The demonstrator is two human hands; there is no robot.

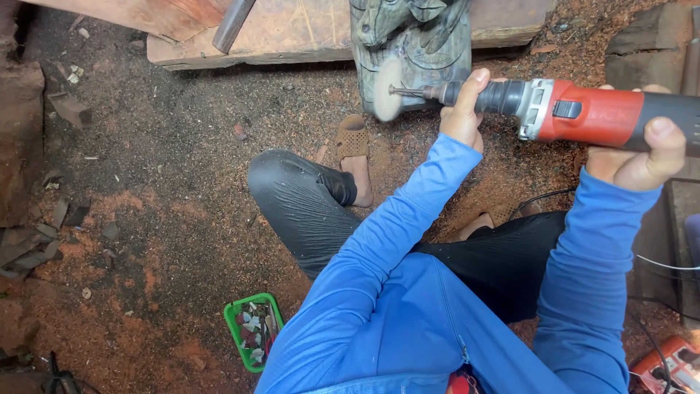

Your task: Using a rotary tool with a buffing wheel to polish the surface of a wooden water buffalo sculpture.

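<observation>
The ground (pixel 146 219) carries everything in view: dark packed earth covered with reddish sawdust and scattered wood chips.

1 wooden plank (pixel 292 33) lies along the top edge of the view. 1 grey-green carved block (pixel 426 51) stands against that plank at top centre, its face cut in relief.

1 person sits on the ground in a blue long-sleeved top and dark trousers, with 1 foot in a brown perforated sandal (pixel 353 138) just below the carved block.

1 power grinder (pixel 583 113), with an orange body and a black nose and rear, runs horizontally near the top right corner. 1 round white buffing wheel (pixel 386 89) on its spindle touches the lower left face of the carved block.

The right hand (pixel 638 157) is wrapped around the black rear of the grinder, fingers curled closed under it and thumb laid on top. The left hand (pixel 463 109) is closed around the black nose just behind the spindle, thumb raised along the housing.

1 small green rectangular tray (pixel 235 321) lies on the ground near the bottom edge, left of the person, holding mixed small pieces, too small to count.

1 orange and black device (pixel 671 368) sits at the bottom right corner; its markings are too small to tell. 1 black cable (pixel 543 195) crosses the ground beside the person's right sleeve.
</observation>
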